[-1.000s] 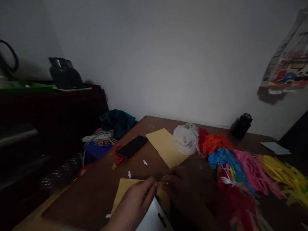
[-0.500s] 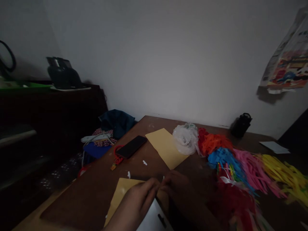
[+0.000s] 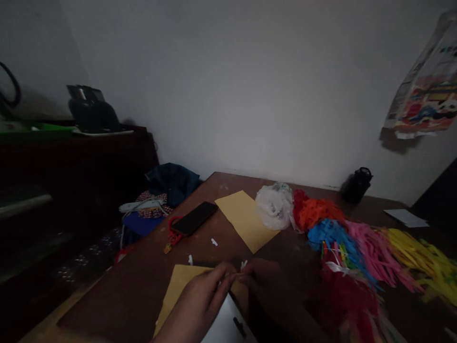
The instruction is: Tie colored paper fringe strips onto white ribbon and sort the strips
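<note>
- Head view, grip: left hand [image 3: 200, 305] and right hand [image 3: 266, 286] meet fingertip to fingertip at the near edge of the table [image 3: 143, 286]. Each pinches one end of a thin strip [image 3: 237, 274] stretched between them. The right hand lies in shadow, so its finger placement is only roughly visible.
- Location: the thin strip sits just above the far edge of a manila sheet [image 3: 178, 286] that lies flat under the hands.
- Handling, judged: the strip appears to be paper. It is very light, limp and easy to tear or crease. Hold it at the ends with light fingertip pressure, since a hard pull is likely to snap it.
- Handling, judged: the manila sheet looks stiffer and is best lifted by a corner or edge.
- Containers: a white plastic bag [image 3: 274, 207] stands bunched beside a second manila sheet [image 3: 246, 219]. Its contents cannot be made out.
- Containers: a black container [image 3: 357, 186] stands near the wall. The dim light does not show whether it is closed.
- Loose stock: a pile of coloured strips [image 3: 357, 238] lies uncontained to the right, and white scraps [image 3: 214, 241] dot the table.
</note>
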`<state>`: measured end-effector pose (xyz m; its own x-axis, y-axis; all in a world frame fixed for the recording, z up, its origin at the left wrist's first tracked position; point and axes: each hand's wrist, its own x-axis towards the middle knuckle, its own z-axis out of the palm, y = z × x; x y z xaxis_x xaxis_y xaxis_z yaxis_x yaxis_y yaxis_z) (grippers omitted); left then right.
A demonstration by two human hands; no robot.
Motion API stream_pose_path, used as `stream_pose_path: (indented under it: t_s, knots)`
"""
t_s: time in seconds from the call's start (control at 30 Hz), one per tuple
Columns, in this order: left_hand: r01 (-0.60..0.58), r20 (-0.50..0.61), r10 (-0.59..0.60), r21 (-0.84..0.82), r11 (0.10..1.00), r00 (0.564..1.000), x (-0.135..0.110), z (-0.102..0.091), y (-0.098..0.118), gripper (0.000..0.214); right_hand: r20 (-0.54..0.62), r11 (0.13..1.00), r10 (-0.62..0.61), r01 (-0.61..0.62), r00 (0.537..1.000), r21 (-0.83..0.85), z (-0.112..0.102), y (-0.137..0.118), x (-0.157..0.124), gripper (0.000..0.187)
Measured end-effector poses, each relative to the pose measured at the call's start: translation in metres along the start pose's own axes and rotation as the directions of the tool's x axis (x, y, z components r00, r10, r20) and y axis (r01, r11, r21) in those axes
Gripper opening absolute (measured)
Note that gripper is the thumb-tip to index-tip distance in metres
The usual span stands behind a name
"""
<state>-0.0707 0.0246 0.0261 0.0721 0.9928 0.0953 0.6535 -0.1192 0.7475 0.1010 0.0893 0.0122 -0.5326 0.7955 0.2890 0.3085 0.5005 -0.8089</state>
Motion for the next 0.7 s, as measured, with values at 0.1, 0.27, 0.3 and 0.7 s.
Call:
stream_pose_path:
  t_s: [0.1,0.27,0.3,0.7]
  knots:
    - [-0.010,0.003,0.010,0.006,1.000,1.000,-0.0010,0.0013,-0.0015,0.029,-0.002,0.999,0.006,-0.006,1.000,0.052,0.0013,-0.0005,-0.0008,0.017]
    - [-0.020,-0.031,0.020,0.021,1.000,0.999,-0.0002,0.0039,-0.0054,0.031,-0.035,0.997,-0.057,0.059,0.998,0.048,0.0037,0.0042,-0.0008,0.009]
    - [-0.022,-0.034,0.023,0.021,1.000,0.999,0.0002,0.0044,-0.0059,0.031,-0.053,0.994,-0.104,0.106,0.993,0.026,0.0040,0.0058,-0.0010,0.011]
    - [0.005,0.013,-0.006,0.020,1.000,1.000,-0.0002,0.0015,0.0001,0.034,-0.193,0.901,-0.419,0.380,0.887,-0.208,0.0052,0.0052,-0.0029,0.012]
